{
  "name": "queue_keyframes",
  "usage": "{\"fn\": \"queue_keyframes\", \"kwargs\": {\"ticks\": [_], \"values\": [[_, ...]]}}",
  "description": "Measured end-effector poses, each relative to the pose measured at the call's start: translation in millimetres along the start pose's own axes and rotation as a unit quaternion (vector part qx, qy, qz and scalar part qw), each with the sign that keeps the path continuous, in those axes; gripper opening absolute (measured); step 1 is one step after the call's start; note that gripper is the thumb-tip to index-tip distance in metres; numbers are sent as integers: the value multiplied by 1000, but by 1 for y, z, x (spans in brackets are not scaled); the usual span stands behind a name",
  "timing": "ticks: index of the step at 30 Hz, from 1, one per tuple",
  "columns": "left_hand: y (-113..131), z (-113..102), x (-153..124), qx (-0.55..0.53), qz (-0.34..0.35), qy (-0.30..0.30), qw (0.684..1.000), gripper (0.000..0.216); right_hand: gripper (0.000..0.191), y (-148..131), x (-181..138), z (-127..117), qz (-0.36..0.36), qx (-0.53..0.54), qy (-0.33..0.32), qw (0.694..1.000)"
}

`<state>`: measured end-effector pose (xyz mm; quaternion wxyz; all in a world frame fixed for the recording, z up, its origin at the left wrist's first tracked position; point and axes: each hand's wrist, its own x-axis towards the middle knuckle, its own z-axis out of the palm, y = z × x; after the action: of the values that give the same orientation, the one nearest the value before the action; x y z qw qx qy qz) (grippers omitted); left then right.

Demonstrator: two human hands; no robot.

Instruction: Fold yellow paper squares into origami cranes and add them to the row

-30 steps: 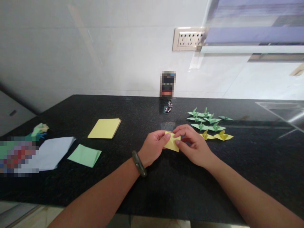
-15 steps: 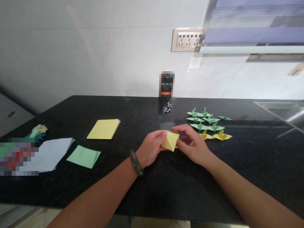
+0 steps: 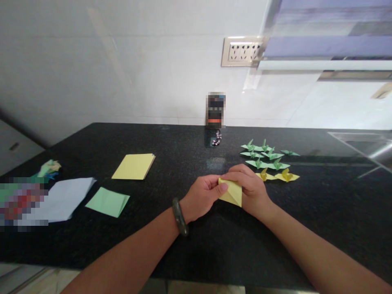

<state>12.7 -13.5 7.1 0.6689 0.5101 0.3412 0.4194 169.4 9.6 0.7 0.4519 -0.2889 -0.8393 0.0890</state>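
Note:
A small folded sheet of yellow paper (image 3: 234,195) is held over the counter between both hands. My left hand (image 3: 204,197), with a dark bangle (image 3: 180,217) at its wrist, pinches the paper's left corner, thumb on top. Around the far and right edges, my right hand (image 3: 255,188) is closed on the same paper; some of its fingers are hidden behind it. Just beyond my right hand lie yellow paper cranes (image 3: 287,175), and behind these stand several green paper cranes (image 3: 271,154) in rows.
On the black counter (image 3: 165,143), to the left, are a stack of yellow paper (image 3: 134,166), a folded green sheet (image 3: 108,202), white sheets (image 3: 72,196) and a crumpled heap of coloured paper (image 3: 49,168). A phone (image 3: 215,110) with a beaded strap (image 3: 217,139) leans on the wall.
Both hands have shifted slightly right and nearer with the yellow paper. My right hand's fingers, looser and more spread before, now close around the paper's far and right edges.

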Motion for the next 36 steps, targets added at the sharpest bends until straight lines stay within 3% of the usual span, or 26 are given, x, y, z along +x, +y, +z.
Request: {"fn": "queue_keyframes", "kwargs": {"ticks": [6,15,28,36], "values": [[0,-1,-1,17,-11,0,1000,29,17,-2,-1,0,-18,-4,-7,1000],[2,1,-1,-54,-12,4,998,25,22,-1,1,-4,-44,-22,-13,999],[4,0,-2,18,12,11,1000,26,20,-2,0,-5,-59,-34,5,998],[-2,-5,1,-88,19,8,996,24,24,-1,2,-6,-75,-54,24,995]]}}
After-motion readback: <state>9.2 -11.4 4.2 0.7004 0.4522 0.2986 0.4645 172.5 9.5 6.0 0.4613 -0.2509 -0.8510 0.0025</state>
